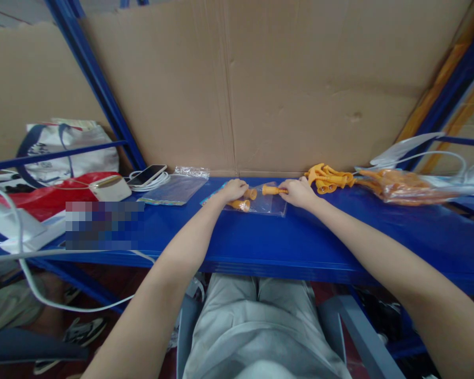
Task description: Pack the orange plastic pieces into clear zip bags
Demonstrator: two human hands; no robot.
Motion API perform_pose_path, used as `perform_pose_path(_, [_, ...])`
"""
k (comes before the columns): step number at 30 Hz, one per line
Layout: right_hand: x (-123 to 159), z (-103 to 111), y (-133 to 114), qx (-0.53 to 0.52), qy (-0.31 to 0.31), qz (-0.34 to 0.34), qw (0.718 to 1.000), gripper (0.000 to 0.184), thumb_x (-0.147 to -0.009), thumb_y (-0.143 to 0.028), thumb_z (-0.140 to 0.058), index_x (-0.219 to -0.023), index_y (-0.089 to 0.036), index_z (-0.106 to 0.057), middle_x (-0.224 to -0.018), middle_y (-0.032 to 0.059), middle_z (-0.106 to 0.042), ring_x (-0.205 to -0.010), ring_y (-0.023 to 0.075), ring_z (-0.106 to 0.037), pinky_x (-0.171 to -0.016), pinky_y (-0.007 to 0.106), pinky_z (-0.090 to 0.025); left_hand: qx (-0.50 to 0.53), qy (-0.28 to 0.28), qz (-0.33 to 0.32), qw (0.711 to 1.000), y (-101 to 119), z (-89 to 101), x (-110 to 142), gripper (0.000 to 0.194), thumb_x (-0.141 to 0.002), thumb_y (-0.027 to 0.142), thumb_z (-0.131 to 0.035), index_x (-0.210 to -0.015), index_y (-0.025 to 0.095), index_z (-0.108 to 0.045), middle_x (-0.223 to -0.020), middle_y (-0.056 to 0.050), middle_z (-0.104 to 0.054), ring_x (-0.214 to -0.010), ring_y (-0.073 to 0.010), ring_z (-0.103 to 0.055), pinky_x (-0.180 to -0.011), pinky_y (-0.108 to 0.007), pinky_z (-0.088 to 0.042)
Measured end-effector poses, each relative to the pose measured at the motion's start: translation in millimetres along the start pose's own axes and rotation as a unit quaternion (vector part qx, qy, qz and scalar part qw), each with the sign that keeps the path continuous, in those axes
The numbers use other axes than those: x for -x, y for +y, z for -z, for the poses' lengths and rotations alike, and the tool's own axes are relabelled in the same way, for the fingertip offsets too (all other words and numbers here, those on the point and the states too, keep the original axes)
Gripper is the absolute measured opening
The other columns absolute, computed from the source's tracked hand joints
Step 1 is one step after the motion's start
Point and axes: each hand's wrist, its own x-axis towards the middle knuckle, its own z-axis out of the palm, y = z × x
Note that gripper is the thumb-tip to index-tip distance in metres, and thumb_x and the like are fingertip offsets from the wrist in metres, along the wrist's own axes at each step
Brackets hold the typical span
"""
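My left hand point(236, 189) is closed at the middle of the blue table, over a clear plastic bag point(278, 207) with a coloured header. Two orange plastic toy hammers point(242, 205) show their flared handle ends from under its fingers; their heads are hidden. In my right hand point(298, 192), just to the right, is another orange toy hammer point(270, 190), its flared end pointing left over the bag. Beyond that hand lies a pile of similar orange toy hammers point(327, 179), by the cardboard wall.
Left of the hands lies a flat clear bag point(177, 188), then a phone point(148, 175) on a coiled white cable. A bagged orange bundle point(403, 187) sits at the right. Blue rack posts point(98, 84) flank the cardboard point(260, 79). Another person's leg shows lower left.
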Motion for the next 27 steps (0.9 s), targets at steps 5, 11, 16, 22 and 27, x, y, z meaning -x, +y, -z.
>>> perform_pose_path(5, [2, 3, -5, 0.008, -0.007, -0.006, 1.000, 0.032, -0.090, -0.022, -0.043, -0.106, -0.018, -0.071, -0.113, 0.0108, -0.072, -0.107, 0.0284, -0.063, -0.082, 0.037, -0.031, -0.005, 0.012, 0.051, 0.999, 4, 0.2, 6, 0.038, -0.093, 0.029, -0.037, -0.107, 0.017, -0.070, -0.121, -0.010, -0.069, -0.115, -0.0256, -0.062, -0.099, -0.036, -0.046])
perform_pose_path(11, [4, 7, -11, 0.033, -0.029, -0.008, 0.999, 0.033, -0.090, -0.026, -0.043, -0.098, -0.017, -0.073, -0.099, 0.0126, -0.075, -0.098, 0.0272, -0.066, -0.079, 0.036, -0.031, 0.038, 0.029, 0.168, 0.985, 1, 0.7, 8, 0.042, -0.096, 0.034, -0.037, -0.125, 0.013, -0.060, -0.136, -0.015, -0.059, -0.127, -0.0281, -0.054, -0.105, -0.040, -0.042])
perform_pose_path(16, [4, 9, -17, 0.053, -0.048, -0.005, 0.997, 0.033, -0.089, -0.026, -0.044, -0.097, -0.015, -0.074, -0.094, 0.0146, -0.075, -0.097, 0.0270, -0.067, -0.079, 0.035, -0.033, 0.093, -0.011, 0.132, 0.987, 3, -3.3, 5, 0.043, -0.096, 0.025, -0.033, -0.125, 0.006, -0.059, -0.133, -0.016, -0.061, -0.117, -0.0218, -0.061, -0.097, -0.027, -0.046])
perform_pose_path(22, [4, 9, -18, 0.045, -0.057, -0.014, 0.997, 0.032, -0.088, -0.026, -0.047, -0.100, -0.014, -0.074, -0.097, 0.0153, -0.075, -0.100, 0.0273, -0.067, -0.082, 0.034, -0.036, 0.081, -0.030, 0.096, 0.992, 10, -7.5, 1, 0.038, -0.092, 0.021, -0.037, -0.110, 0.009, -0.069, -0.125, -0.015, -0.067, -0.115, -0.0227, -0.062, -0.094, -0.025, -0.045])
perform_pose_path(27, [-1, -6, -13, -0.031, -0.040, -0.016, 0.999, 0.031, -0.092, -0.030, -0.047, -0.096, -0.020, -0.076, -0.098, 0.0096, -0.075, -0.098, 0.0243, -0.067, -0.083, 0.033, -0.041, 0.141, -0.007, 0.086, 0.986, 9, -12.2, -1, 0.031, -0.089, 0.021, -0.040, -0.095, 0.015, -0.070, -0.112, -0.010, -0.072, -0.105, -0.0228, -0.064, -0.089, -0.028, -0.048])
